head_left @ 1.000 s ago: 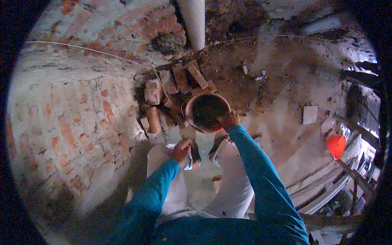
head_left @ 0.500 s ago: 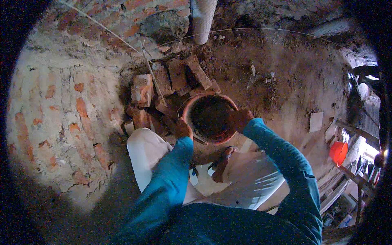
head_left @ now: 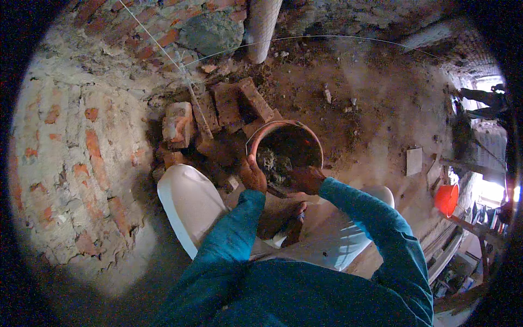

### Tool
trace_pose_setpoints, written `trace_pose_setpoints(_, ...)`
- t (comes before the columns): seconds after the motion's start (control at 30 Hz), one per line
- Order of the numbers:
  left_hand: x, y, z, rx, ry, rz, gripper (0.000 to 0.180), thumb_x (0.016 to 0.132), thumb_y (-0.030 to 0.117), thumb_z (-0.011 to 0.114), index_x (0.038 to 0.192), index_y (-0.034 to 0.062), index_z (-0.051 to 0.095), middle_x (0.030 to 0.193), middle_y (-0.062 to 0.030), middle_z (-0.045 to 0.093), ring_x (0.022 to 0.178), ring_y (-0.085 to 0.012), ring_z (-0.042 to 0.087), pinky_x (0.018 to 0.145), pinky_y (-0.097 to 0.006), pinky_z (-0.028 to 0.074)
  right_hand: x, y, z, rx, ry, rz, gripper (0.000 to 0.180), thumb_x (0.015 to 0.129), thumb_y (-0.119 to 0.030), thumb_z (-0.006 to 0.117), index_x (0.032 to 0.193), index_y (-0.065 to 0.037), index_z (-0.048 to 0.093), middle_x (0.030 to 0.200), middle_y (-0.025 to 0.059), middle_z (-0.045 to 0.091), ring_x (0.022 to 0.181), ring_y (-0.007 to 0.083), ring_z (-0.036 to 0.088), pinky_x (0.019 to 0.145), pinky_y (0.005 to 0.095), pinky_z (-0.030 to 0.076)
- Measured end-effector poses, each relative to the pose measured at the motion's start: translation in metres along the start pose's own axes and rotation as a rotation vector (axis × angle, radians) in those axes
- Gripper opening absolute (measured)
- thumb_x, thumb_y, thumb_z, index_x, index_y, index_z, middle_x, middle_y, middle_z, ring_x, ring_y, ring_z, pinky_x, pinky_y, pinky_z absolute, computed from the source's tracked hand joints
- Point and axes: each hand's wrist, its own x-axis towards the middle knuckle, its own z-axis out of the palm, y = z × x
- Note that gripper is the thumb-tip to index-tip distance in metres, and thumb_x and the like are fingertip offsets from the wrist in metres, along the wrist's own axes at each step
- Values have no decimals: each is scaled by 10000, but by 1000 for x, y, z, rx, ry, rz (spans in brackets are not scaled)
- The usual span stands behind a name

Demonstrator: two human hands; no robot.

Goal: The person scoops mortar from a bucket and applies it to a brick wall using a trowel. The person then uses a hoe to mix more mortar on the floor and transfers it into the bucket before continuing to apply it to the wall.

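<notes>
A round orange-brown bucket [head_left: 317, 143] tilts between my knees, its mouth turned partly towards me. My left hand [head_left: 253, 175] is closed on its left rim, thumb upward, beside the thin wire handle. Lumpy grey material like mortar [head_left: 273, 162] lies inside, lit on the left and dark on the right. At the near right of the bucket's mouth, my right hand [head_left: 309, 179] is curled, its fingers reaching into shadow. Whatever it grips there is too dark to make out.
Loose bricks [head_left: 227, 103] lie beyond the bucket at left, with a stick [head_left: 199, 106] leaning among them carrying a string. A rough brick wall [head_left: 81, 163] rises on my left. A pipe [head_left: 262, 32] stands at the back, and an orange tub [head_left: 447, 199] sits at far right.
The bucket has tipped towards me, and grey lumps inside now show. My right hand has shifted from the bucket's right side to its near side. My left hand keeps its grip.
</notes>
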Motion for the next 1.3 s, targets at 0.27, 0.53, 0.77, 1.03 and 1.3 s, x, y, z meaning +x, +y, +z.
trace_pose_setpoints(0.27,10,11,-8,-203,-109,80,579,1008,506,426,989,-28,648,820,-165,626,728,-272,544,672,-437,424,-41,-2,-44,-99,257,435,296,942,-326,536,1107,-106,645,1049,131,693,892,318,675,735,450,559)
trace_pose_setpoints(0.53,15,-3,-3,-122,-128,-3,529,1011,453,440,892,-27,629,747,-138,588,691,-248,518,626,-421,397,-64,5,-89,-447,199,406,247,914,-278,531,1074,-136,654,996,114,685,876,295,665,658,437,544)
trace_pose_setpoints(0.77,1,22,-10,-35,-98,201,521,1019,424,437,926,-59,610,718,-238,585,623,-377,545,579,-488,389,-24,23,-67,-383,-254,439,325,895,-385,556,1057,-142,700,1004,137,717,876,342,694,738,494,554)
trace_pose_setpoints(1.03,-7,13,-13,-9,-106,133,538,1010,470,441,954,-40,604,835,-262,611,759,-388,593,690,-501,433,-28,47,7,103,-154,233,375,894,-466,540,1105,-187,677,993,170,698,863,392,684,747,541,554)
trace_pose_setpoints(1.3,8,-96,3,37,12,-162,656,965,589,449,1091,-29,633,1000,-255,658,920,-398,622,808,-469,476,-36,28,-58,-302,-67,393,423,925,-550,508,1180,-245,652,1098,137,694,947,391,665,825,521,538)
